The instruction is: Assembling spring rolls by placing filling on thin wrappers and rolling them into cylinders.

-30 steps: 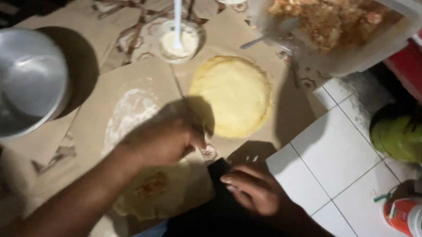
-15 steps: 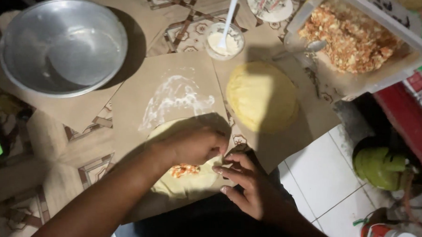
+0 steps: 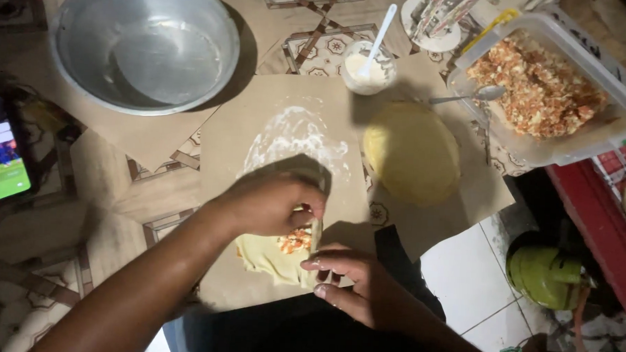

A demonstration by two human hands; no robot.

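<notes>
The left hand (image 3: 270, 202) hides much of the filled dough (image 3: 272, 251).

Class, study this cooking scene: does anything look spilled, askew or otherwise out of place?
A white floury smear is spread across the brown paper above the left hand. A lit phone screen lies among the cooking things at the left edge. Otherwise the metal bowl, filling tub and dough round sit tidily.

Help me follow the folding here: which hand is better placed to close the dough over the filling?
Probably the left hand: it sits on top of the dough sheet, fingers at the raised edge beside the orange filling. The right hand only steadies the near edge.
</notes>
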